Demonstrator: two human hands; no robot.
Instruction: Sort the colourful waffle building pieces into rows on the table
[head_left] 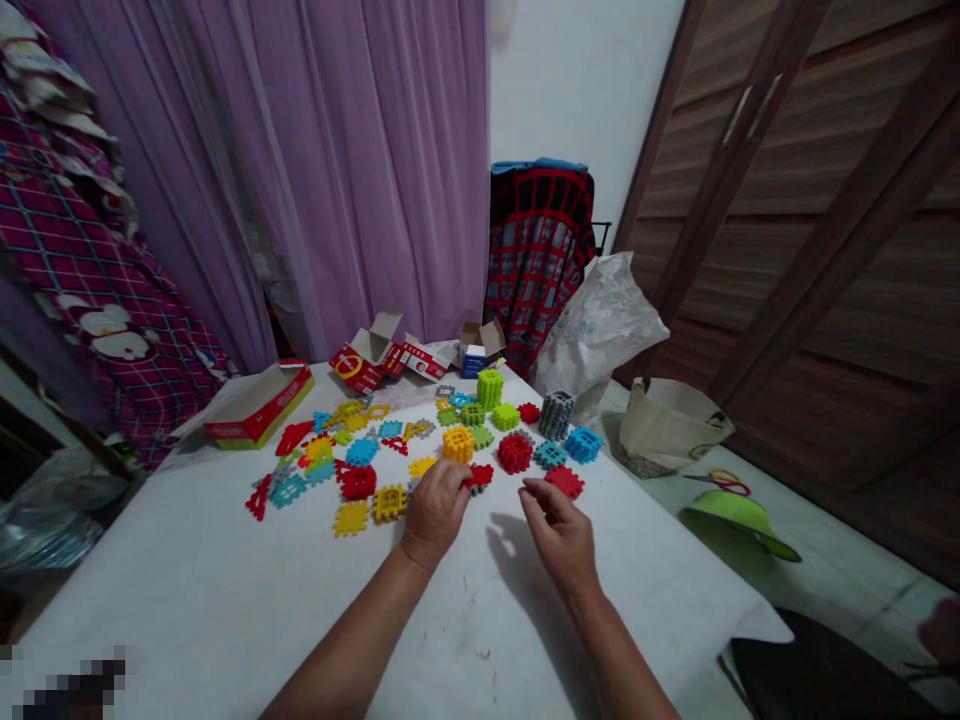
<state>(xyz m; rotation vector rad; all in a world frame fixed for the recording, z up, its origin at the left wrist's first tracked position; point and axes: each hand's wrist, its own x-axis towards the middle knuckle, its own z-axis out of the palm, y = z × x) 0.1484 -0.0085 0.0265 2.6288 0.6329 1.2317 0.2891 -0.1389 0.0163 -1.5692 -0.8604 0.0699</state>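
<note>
My left hand (437, 508) is over the pile's near edge, fingers pinched together at a red interlocking building tile (481, 477); the grip itself is partly hidden behind the fingers. To the right, my right hand (559, 532) hovers with curled fingers apart from the thumb and nothing visible between them. Just beyond it lies a red square tile (565, 483). Stacks of like-coloured tiles stand behind the hands: yellow (457, 444), red (514, 452), green (490, 388), grey (556, 414) and blue (584, 444). Left of my left hand are a yellow tile (351, 519) and a dark yellow window tile (390, 503).
Many loose coloured tiles spread over the left middle of the white table (225, 600). An open shallow box (259, 415) and torn red cartons (360, 365) line the back. A plastic bag (600, 320), cloth bag (667, 425) and green visor (739, 520) are at the right.
</note>
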